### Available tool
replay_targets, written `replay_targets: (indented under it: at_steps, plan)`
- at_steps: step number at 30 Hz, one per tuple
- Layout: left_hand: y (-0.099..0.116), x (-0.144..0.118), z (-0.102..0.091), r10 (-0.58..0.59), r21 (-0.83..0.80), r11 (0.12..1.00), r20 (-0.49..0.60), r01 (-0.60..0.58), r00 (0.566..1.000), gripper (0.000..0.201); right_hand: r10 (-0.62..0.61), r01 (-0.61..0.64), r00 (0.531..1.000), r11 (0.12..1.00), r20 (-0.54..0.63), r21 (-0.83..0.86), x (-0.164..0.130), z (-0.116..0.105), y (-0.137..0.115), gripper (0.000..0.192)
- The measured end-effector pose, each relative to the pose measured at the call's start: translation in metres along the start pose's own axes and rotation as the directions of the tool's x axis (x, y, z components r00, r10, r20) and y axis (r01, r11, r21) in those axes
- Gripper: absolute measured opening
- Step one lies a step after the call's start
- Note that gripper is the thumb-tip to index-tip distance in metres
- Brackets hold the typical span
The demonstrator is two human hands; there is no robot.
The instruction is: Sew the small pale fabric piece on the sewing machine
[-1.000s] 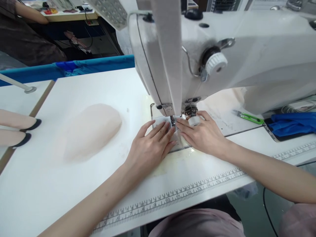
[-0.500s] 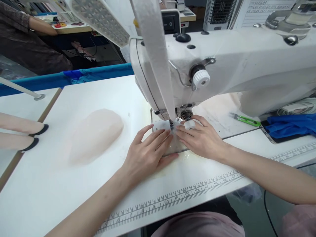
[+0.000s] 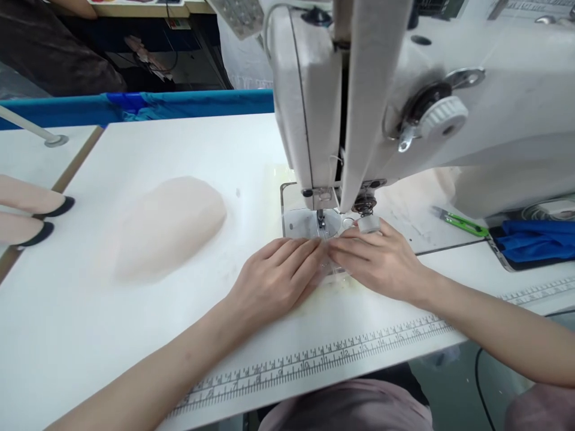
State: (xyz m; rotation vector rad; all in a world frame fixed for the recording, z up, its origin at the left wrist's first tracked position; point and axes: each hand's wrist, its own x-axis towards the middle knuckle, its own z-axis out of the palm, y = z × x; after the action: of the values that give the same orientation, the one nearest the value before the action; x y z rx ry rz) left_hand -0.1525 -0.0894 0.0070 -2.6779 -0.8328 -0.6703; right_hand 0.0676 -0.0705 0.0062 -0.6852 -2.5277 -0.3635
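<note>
Just in front of the presser foot (image 3: 320,220) of a white sewing machine (image 3: 309,108), my two hands meet almost fingertip to fingertip. My left hand (image 3: 281,275) has its fingers pressed together on a small piece of thin sheer fabric (image 3: 325,261), its thumb mostly hidden underneath. From the other side my right hand (image 3: 377,257) pinches the same fabric, partly behind the machine's white knob (image 3: 369,224). Much of the fabric is covered by my fingers. The metal needle plate (image 3: 294,206) shows bare left of the foot.
A pale sheer cloth piece (image 3: 175,227) lies on the white table at left. Green-handled thread snips (image 3: 465,224) and a blue cloth (image 3: 534,238) lie at right. A printed ruler (image 3: 314,363) runs along the front edge. A co-worker's dark clothing (image 3: 58,54) shows at upper left.
My hands have drawn back toward me from the presser foot, and the left fingers have closed together. The plate around the foot now shows. The camera view has moved closer and lower.
</note>
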Motion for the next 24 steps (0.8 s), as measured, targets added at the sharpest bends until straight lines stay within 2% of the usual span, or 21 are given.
replay_targets:
  at_steps: [3,7,15,24]
  plan:
    - [0.0031,-0.0038,0.0002,-0.017,0.003,1.000,0.056,0.017,0.998,0.034,-0.032,0.032,0.999,0.999,-0.001,0.018,-0.0005,-0.0003,-0.0009,0.016]
    - [0.0050,-0.0071,-0.0008,-0.018,-0.010,1.000,0.097,0.019,0.995,0.033,-0.051,0.052,0.998,0.998,-0.022,0.031,-0.0017,0.0006,-0.0007,0.015]
    - [0.0051,-0.0049,-0.0001,0.054,0.101,0.993,0.101,-0.065,0.993,0.031,-0.046,0.048,0.999,0.997,-0.019,0.061,-0.0021,0.0004,0.0001,0.017]
    - [0.0032,-0.0053,0.0002,-0.007,0.005,1.000,0.100,0.007,0.995,0.034,-0.037,0.040,0.998,0.998,-0.042,0.058,-0.0019,0.0049,0.0016,0.017]
